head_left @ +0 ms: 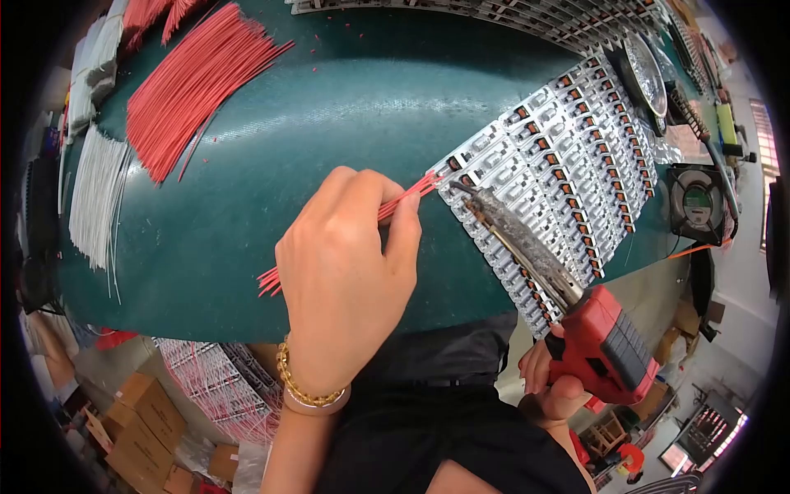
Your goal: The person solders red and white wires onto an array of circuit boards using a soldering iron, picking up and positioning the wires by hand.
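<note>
Between the thumb and fingers of my left hand (341, 247) is a small bunch of thin red wires (417, 191). Their front ends reach the left corner of a panel of small silvery parts (527, 169) with orange-brown pieces set in rows. The back ends poke out past the little-finger side. My right hand (547, 387) grips a red and black soldering gun (605, 342). Its long, darkened tip lies over that same corner, close to the wire ends. Whether the tip touches a part, I cannot tell.
A thick pile of red wires (202, 90) lies at the far left of the green table (222, 272), with white wires (99, 198) beside it. More panels (510, 18) line the far edge. A small square fan (697, 202) and a round metal dish (646, 74) stand at right.
</note>
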A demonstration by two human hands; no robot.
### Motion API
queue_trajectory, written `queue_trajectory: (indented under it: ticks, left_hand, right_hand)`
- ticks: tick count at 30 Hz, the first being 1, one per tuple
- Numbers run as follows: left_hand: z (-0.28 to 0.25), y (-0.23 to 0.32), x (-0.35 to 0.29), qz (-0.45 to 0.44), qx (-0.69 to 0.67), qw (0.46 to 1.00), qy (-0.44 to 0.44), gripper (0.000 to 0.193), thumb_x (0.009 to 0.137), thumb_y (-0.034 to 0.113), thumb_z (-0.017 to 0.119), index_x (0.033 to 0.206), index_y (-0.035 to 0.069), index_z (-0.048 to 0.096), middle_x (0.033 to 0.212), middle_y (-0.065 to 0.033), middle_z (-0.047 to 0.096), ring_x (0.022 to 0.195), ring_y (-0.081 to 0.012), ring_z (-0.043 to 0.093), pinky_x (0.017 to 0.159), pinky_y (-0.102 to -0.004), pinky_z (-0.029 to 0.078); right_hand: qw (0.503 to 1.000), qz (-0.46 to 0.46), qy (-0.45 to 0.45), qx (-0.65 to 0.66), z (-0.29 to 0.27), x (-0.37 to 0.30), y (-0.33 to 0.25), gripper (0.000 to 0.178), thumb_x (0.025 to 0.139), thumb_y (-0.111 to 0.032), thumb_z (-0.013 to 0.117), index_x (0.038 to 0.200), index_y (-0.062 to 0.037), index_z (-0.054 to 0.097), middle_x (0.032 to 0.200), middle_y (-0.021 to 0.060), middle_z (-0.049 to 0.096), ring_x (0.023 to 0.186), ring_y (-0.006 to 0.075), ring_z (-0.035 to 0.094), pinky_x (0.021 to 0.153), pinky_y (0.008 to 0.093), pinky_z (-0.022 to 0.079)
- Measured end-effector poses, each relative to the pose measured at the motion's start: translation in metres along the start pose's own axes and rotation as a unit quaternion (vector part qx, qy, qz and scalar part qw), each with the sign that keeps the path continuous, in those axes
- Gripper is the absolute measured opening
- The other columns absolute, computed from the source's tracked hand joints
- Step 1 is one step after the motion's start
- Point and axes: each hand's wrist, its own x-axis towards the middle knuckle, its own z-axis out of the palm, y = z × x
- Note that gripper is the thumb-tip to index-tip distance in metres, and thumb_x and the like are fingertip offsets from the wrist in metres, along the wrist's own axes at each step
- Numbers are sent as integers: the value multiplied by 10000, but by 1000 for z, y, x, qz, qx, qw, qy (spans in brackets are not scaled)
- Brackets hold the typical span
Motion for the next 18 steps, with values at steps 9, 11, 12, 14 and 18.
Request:
queue_trajectory:
  ticks: [9, 11, 12, 14, 18]
  left_hand:
    - [2, 0, 3, 11, 5, 1000, 17, 92, 797, 20, 662, 753, -29, 598, 684, -105, 551, 564, -204, 517, 532, -308, 390]
    - [4, -1, 2, 23, 12, 999, 22, 96, 801, 23, 661, 753, -26, 594, 690, -107, 555, 570, -211, 529, 538, -310, 401]
    - [4, -1, 2, 22, 13, 999, 22, 96, 801, 23, 661, 753, -26, 594, 690, -107, 555, 570, -211, 529, 538, -310, 401]
    - [2, -1, 2, 22, 9, 1000, 20, 98, 802, 25, 661, 755, -25, 592, 695, -107, 556, 577, -218, 539, 546, -312, 408]
    - [2, 0, 2, 28, 11, 999, 23, 100, 802, 24, 661, 754, -26, 590, 697, -109, 557, 581, -220, 543, 550, -313, 413]
  right_hand:
    - [998, 29, -44, -39, 0, 4, 0, 720, 730, -584, 710, 1056, 24, 504, 470, -13, 454, 407, 131, 476, 446, 279, 399]
    - [998, 26, -40, -44, -1, 2, 1, 727, 732, -584, 709, 1070, 25, 502, 470, -16, 452, 404, 129, 474, 445, 278, 399]
    - [998, 24, -41, -44, -1, 2, 1, 730, 732, -584, 708, 1076, 26, 502, 471, -17, 451, 402, 128, 473, 444, 278, 399]
    - [998, 21, -42, -44, -2, 2, 2, 737, 733, -583, 707, 1090, 28, 500, 471, -20, 449, 399, 126, 470, 443, 276, 399]
    - [998, 11, -42, -42, -4, 0, 6, 751, 736, -582, 705, 1116, 31, 498, 472, -26, 445, 393, 121, 466, 440, 274, 399]
